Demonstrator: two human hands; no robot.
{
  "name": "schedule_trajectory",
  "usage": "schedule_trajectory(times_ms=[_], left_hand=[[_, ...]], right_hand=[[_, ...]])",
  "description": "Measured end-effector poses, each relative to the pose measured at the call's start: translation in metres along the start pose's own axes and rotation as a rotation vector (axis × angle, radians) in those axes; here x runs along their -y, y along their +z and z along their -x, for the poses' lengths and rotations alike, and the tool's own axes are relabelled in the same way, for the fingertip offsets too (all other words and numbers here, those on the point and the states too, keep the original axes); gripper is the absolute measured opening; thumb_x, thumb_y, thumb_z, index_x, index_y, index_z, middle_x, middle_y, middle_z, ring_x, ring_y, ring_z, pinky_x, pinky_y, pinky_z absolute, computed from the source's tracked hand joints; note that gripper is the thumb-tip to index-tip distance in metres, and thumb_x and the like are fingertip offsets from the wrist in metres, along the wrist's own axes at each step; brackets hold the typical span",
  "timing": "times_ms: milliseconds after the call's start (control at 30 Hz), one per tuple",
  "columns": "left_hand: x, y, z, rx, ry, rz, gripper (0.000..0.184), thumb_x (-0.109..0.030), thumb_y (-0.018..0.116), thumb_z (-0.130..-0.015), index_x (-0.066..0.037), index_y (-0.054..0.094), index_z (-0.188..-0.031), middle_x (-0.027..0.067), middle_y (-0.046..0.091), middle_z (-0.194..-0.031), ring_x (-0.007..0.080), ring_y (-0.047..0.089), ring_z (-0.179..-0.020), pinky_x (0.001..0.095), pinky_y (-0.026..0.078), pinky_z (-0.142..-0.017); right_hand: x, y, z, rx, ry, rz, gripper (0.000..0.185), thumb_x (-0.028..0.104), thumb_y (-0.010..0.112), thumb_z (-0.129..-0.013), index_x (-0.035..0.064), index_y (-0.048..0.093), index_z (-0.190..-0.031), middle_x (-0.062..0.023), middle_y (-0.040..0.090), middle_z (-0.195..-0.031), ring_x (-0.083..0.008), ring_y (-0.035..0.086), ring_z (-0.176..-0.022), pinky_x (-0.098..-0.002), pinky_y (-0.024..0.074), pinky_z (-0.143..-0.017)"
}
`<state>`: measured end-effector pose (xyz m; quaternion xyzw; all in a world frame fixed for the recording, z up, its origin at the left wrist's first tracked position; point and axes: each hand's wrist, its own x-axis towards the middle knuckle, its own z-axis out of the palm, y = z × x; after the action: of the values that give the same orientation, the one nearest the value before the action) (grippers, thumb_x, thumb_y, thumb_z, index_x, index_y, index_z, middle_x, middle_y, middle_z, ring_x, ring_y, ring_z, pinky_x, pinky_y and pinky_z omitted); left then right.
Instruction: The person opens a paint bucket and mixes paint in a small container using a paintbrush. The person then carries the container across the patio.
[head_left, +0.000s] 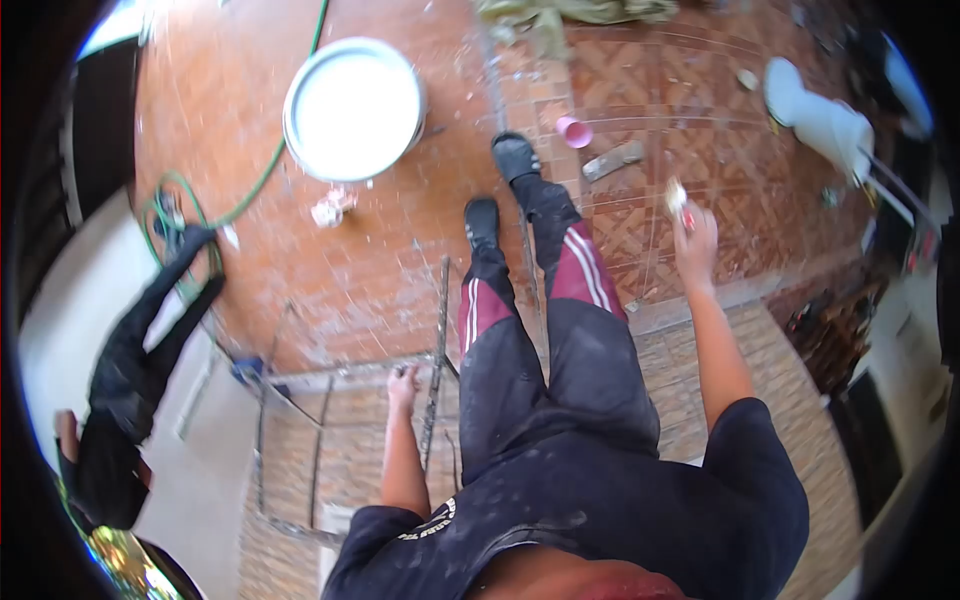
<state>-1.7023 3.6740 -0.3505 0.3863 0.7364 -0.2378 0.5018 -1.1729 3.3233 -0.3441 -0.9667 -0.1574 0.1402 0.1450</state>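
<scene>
My right hand (697, 250) is closed around a small brush (677, 197) with pale bristles and some red near the fingers. It is held out over the patterned tiles to the right of my legs. My left hand (403, 385) hangs low beside the thin metal frame (437, 345). Its fingers look loosely apart, with a dark spot near their tips that I cannot make out. Ahead of my feet on the left stands a large bucket (352, 108) with a bright white top. A pink cup (574, 131) lies tipped over beyond my right foot.
A green hose (262, 185) runs past the bucket into coils. A crumpled whitish lump (333, 206) and a flat block (613, 160) lie on the tiles. Cloth (580, 12) lies far ahead. White containers (820, 118) are at right. Another person (130, 390) in dark clothes is at left.
</scene>
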Motion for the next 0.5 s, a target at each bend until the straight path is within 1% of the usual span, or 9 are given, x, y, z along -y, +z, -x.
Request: schedule_trajectory(times_ms=[33,100,133,167,233,300,367,467,500], left_hand=[[-0.026,0.004,0.021,0.05,-0.065,-0.049,0.017,-0.02,0.066,-0.09,-0.008,0.06,-0.1,0.0019,0.064,-0.085,0.0102,0.056,-0.063,0.0232,0.044,-0.051],[-0.047,-0.004,0.017,0.224,0.051,-0.103,0.027,-0.025,0.065,-0.09,-0.01,0.058,-0.111,0.0053,0.064,-0.096,0.0161,0.061,-0.071,0.0302,0.049,-0.06],[-0.057,-0.007,0.013,0.25,0.13,-0.103,0.026,-0.026,0.064,-0.09,-0.01,0.058,-0.111,0.0053,0.064,-0.096,0.0164,0.061,-0.071,0.0302,0.049,-0.061],[-0.067,-0.014,0.016,0.262,0.202,-0.086,0.026,-0.026,0.063,-0.09,-0.011,0.058,-0.11,0.0053,0.064,-0.096,0.0167,0.061,-0.071,0.0302,0.049,-0.061],[-0.095,-0.027,0.043,0.238,0.214,0.035,0.02,-0.024,0.061,-0.092,-0.01,0.056,-0.106,0.0042,0.062,-0.086,0.015,0.058,-0.063,0.0284,0.046,-0.054],[-0.126,-0.03,0.073,0.113,0.248,-0.02,0.017,-0.023,0.061,-0.092,-0.01,0.055,-0.1,0.0026,0.059,-0.075,0.0126,0.054,-0.053,0.025,0.042,-0.045],[-0.158,-0.039,0.085,0.183,0.272,-0.17,0.021,-0.027,0.063,-0.09,-0.01,0.056,-0.101,0.0027,0.059,-0.075,0.0134,0.054,-0.053,0.0258,0.042,-0.046],[-0.209,-0.035,0.11,0.144,0.332,-0.344,0.027,-0.031,0.066,-0.088,-0.01,0.058,-0.103,0.0028,0.061,-0.077,0.0142,0.054,-0.053,0.0274,0.043,-0.047],[-0.228,-0.028,0.119,0.1,0.369,-0.359,0.027,-0.031,0.065,-0.088,-0.01,0.059,-0.103,0.0032,0.061,-0.078,0.0145,0.055,-0.054,0.0276,0.044,-0.047]], right_hand=[[-0.019,-0.03,0.046,-0.058,0.149,0.026,0.029,0.02,0.06,-0.091,0.0008,0.061,-0.113,-0.0188,0.059,-0.102,-0.0361,0.055,-0.098,-0.0433,0.0438,-0.087],[-0.073,-0.057,0.157,-0.219,0.415,0.064,0.03,0.024,0.057,-0.094,-0.0005,0.061,-0.11,-0.02,0.059,-0.101,-0.0371,0.056,-0.095,-0.0436,0.0444,-0.085],[-0.087,-0.068,0.211,-0.247,0.672,0.016,0.032,0.028,0.057,-0.093,-0.001,0.061,-0.106,-0.0215,0.058,-0.102,-0.038,0.056,-0.096,-0.0448,0.0443,-0.084],[-0.104,-0.077,0.264,-0.197,0.787,0.134,0.032,0.025,0.057,-0.092,0.0008,0.06,-0.112,-0.0209,0.062,-0.099,-0.0385,0.058,-0.095,-0.0467,0.0455,-0.086],[-0.102,-0.103,0.343,-0.072,1.068,0.171,0.032,0.029,0.053,-0.093,-0.0013,0.061,-0.094,-0.0204,0.064,-0.093,-0.0398,0.059,-0.089,-0.0461,0.0469,-0.081],[-0.125,-0.089,0.437,-0.054,1.103,0.161,0.035,0.03,0.051,-0.094,-0.0034,0.063,-0.098,-0.0226,0.065,-0.094,-0.0407,0.062,-0.089,-0.0465,0.0474,-0.078],[-0.096,-0.103,0.477,0.008,1.404,-0.006,0.047,0.041,0.051,-0.094,-0.0029,0.066,-0.101,-0.0284,0.065,-0.101,-0.042,0.062,-0.099,-0.0485,0.048,-0.081],[-0.08,-0.102,0.533,0.094,1.55,-0.071,0.044,0.041,0.057,-0.092,0.0005,0.067,-0.106,-0.0231,0.066,-0.106,-0.0376,0.064,-0.099,-0.0471,0.0513,-0.08],[-0.081,-0.094,0.552,0.466,1.319,0.188,0.039,0.036,0.055,-0.093,0.0004,0.069,-0.101,-0.0204,0.068,-0.106,-0.0329,0.066,-0.095,-0.0434,0.0528,-0.079]])
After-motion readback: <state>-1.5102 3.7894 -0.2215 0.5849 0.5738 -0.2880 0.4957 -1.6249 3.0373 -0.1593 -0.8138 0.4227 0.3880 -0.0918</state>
